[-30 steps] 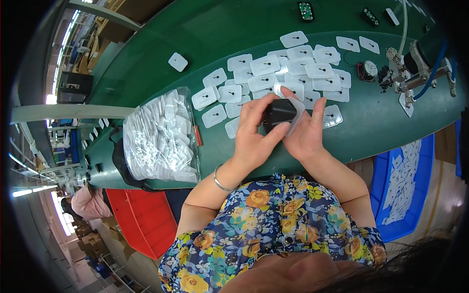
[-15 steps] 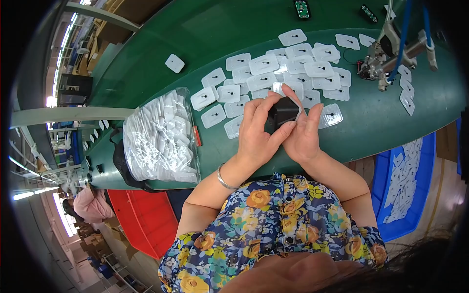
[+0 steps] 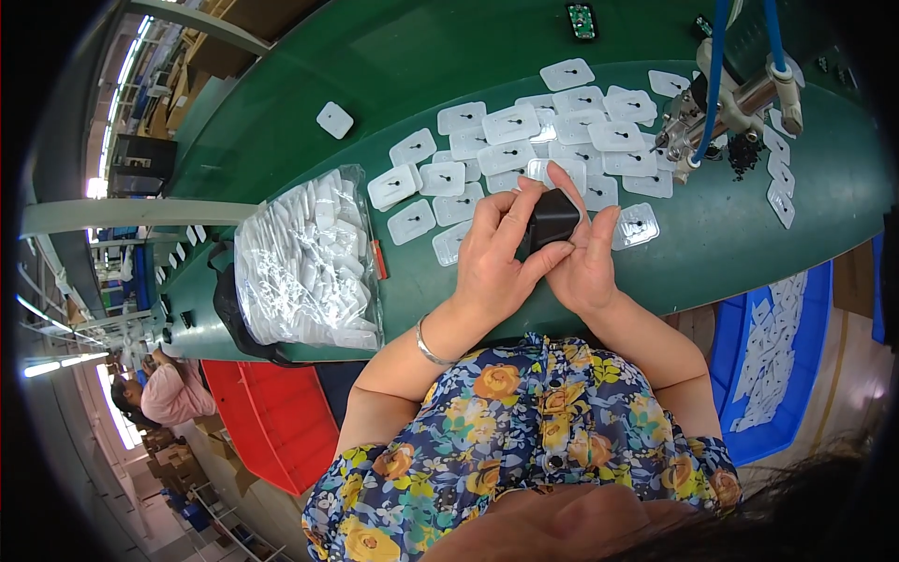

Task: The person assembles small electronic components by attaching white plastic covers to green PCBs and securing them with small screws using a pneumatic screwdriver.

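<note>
My left hand (image 3: 492, 267) is closed around a black block-shaped piece (image 3: 554, 221) with a smooth, angled face. Its thumb lies along the lower edge of the block and its fingers curl over the left side. My right hand (image 3: 588, 267) is against the block's right side, palm up, with fingers stretched out and the thumb apart. A thin pale edge shows between the block and that palm; what it belongs to is hidden. Just beyond both hands lie several white rounded rectangular pads (image 3: 506, 156), each with a small dark keyhole-shaped mark.
A clear bag (image 3: 304, 267) full of white pads lies left on the green table (image 3: 674, 258), near a red strip (image 3: 378, 259). A metal fixture (image 3: 721, 117) with blue hoses stands right, beside small black parts (image 3: 745, 155). Below are a blue bin (image 3: 807, 375) and red bin (image 3: 281, 421).
The metal fixture with its hoses has shifted left, showing the small black parts behind it. The black block has turned slightly in my hands. My grip looks the same.
</note>
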`<move>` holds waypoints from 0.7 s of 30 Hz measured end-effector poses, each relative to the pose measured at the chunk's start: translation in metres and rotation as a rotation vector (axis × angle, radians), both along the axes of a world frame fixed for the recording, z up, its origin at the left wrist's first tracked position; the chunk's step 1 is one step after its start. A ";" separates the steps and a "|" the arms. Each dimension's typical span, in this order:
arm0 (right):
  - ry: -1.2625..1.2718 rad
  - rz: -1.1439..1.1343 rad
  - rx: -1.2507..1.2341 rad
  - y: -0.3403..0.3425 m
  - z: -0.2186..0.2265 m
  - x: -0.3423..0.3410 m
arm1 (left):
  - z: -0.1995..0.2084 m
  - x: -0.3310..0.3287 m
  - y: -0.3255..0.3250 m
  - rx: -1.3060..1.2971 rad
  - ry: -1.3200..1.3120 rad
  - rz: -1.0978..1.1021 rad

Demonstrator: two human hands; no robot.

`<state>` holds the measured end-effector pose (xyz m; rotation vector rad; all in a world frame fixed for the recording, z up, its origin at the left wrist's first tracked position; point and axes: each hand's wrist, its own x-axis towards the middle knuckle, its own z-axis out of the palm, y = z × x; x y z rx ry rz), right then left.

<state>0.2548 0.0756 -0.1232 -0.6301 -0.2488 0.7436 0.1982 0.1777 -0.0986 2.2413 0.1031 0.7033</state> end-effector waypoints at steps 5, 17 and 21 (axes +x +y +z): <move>-0.032 0.000 0.019 0.000 0.001 0.000 | 0.005 0.000 0.000 0.023 0.000 -0.010; -0.079 0.084 0.000 -0.008 -0.005 0.001 | 0.007 -0.003 0.003 0.102 0.080 -0.029; -0.110 0.200 -0.066 -0.011 -0.011 0.002 | 0.013 -0.008 0.012 0.134 0.242 -0.095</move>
